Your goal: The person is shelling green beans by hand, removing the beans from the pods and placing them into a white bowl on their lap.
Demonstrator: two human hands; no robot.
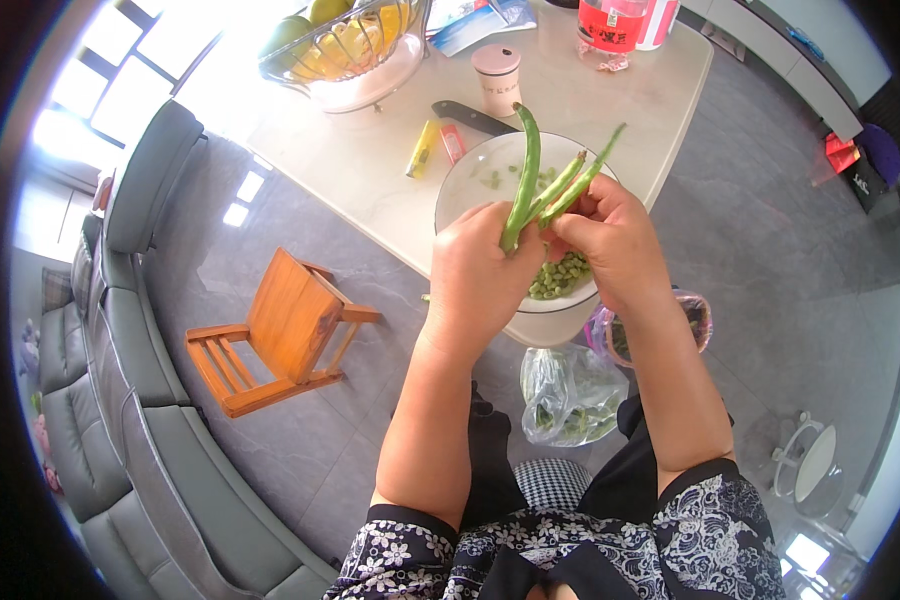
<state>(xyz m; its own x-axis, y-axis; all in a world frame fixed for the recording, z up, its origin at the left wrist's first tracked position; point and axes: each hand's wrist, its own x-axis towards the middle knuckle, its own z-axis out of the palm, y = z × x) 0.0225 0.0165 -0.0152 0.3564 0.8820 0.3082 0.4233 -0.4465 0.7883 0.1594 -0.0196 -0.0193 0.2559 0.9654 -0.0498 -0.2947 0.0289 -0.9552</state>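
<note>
Grasping green pods (pixel 530 165) between them, your left hand (pixel 478 268) and right hand (pixel 615 238) meet above the bowl (pixel 464 180), which holds green pieces (pixel 562 280) near the closest corner of the table (pixel 355 180). Beyond lies a knife (pixel 475 118).

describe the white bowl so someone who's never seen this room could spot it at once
Find the pale table at the top of the view. At its near end, below the left hand and right hand, sits the white bowl. Unlike the slim, pink-lidded cup just beyond it, it is wide, open and holds small green pieces.
</note>
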